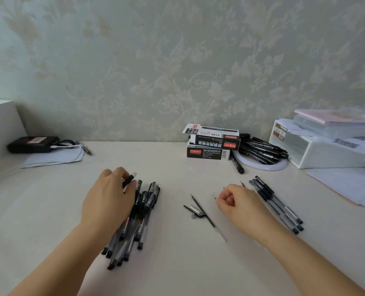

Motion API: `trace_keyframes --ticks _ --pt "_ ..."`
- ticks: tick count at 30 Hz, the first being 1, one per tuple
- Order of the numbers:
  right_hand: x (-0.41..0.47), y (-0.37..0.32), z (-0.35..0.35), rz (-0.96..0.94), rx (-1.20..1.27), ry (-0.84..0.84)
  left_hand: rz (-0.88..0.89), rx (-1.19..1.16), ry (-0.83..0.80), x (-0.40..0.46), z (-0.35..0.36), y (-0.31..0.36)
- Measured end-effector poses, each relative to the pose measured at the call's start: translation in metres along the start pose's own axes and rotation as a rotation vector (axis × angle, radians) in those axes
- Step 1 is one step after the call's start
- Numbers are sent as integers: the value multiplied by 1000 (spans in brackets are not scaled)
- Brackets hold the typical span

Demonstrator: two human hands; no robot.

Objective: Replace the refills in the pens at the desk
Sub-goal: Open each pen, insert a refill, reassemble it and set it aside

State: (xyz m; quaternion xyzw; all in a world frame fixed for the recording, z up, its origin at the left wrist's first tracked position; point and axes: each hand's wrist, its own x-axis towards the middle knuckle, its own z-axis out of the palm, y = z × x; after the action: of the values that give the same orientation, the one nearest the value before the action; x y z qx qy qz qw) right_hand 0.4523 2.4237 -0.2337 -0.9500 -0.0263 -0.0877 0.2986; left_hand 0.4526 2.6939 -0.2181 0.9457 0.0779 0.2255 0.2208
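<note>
A heap of several black gel pens (134, 223) lies on the desk (177, 263) left of centre. My left hand (108, 199) is over the heap's top end and pinches one black pen (128, 180) between thumb and fingers. A loose black refill (202, 210) and a small clear pen part (195, 211) lie in the middle. My right hand (239, 207) rests on the desk to the right with fingers curled around thin metal-tipped refills (214, 197). A row of several assembled pens (277, 205) lies just right of that hand.
Two stacked pen boxes (211, 144) stand at the back, with a pile of black markers (260, 149) on a white ring beside them. A white storage bin (326, 150) and papers (345, 186) fill the right side. A black device (33, 144) with cable sits back left.
</note>
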Motion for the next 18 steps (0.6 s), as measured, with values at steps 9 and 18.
trace_keyframes --ticks 9,18 --pt "2 -15 -8 85 677 6 521 -244 -255 -37 11 46" --pt "3 -20 -9 155 1266 65 575 -295 -363 -37 19 43"
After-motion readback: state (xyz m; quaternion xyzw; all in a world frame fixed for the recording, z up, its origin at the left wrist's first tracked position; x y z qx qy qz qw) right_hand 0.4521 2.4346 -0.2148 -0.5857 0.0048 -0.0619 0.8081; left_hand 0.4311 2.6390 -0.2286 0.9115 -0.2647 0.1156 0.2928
